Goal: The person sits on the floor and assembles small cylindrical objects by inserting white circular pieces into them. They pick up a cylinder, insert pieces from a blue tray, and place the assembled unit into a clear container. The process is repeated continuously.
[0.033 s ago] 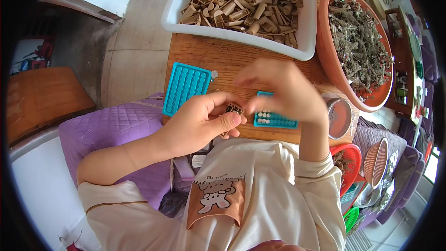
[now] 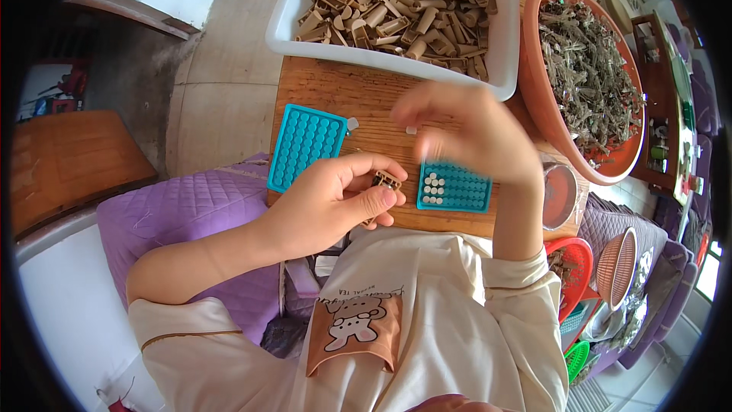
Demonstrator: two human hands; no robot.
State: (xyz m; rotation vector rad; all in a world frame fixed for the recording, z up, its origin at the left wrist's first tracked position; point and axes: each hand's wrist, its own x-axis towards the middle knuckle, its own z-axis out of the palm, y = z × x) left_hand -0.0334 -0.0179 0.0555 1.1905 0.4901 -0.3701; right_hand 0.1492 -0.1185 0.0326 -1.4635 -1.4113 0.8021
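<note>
My left hand (image 2: pixel 328 197) is closed around a small brown plastic casing (image 2: pixel 387 181), its frame-like end showing between thumb and fingers; the rest is hidden by the palm. Off to the right, my right hand (image 2: pixel 473 133) is raised over the table, blurred by motion, thumb and index finger apart. In the gap between them shows a tiny whitish piece (image 2: pixel 412 130), apparently on the wood. Below this hand lies a teal tray (image 2: pixel 465 191) of round pockets, with several white discs (image 2: pixel 433 189) at its left side. Another teal tray (image 2: pixel 305 145) sits beyond my left hand.
At the table's (image 2: pixel 343 80) far side stands a white bin (image 2: pixel 396 65) full of brown half-round pieces. An orange basin (image 2: pixel 534 69) heaped with greyish clear pieces is at right. A round metal tin (image 2: pixel 560 194) and red basket (image 2: pixel 583 275) sit nearer. A translucent bit (image 2: pixel 352 123) lies beside the left tray.
My right hand has drawn up and away from the casing in my left hand, uncovering its end and more of the right teal tray. The left hand has barely moved.
</note>
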